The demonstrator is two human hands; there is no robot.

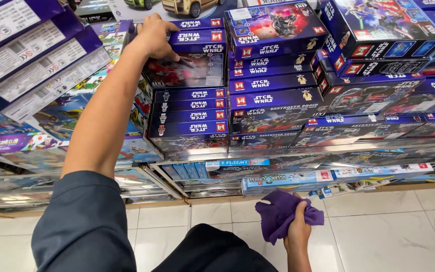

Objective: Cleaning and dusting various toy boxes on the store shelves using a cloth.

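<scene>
The left hand (154, 35) reaches up and lies on the top of a dark blue toy box (190, 63) with a red picture on its front. The fingers curl over the upper edge of the box and touch it, but a firm grasp I cannot tell. This box sits on top of a stack of similar blue boxes (190, 118), on a shelf.

Just right of the blue toy box stands another stack of blue boxes (270, 75), close against it, so there is almost no gap on that side. Left of it are tilted boxes with white label sides (31, 65), which lean toward the arm. Below the stack lie flat light blue boxes (288, 179) near the white tiled floor (388, 226).

Well below the toy box, the right hand (298, 231) is closed around a crumpled purple cloth (280, 214), held over the floor.
</scene>
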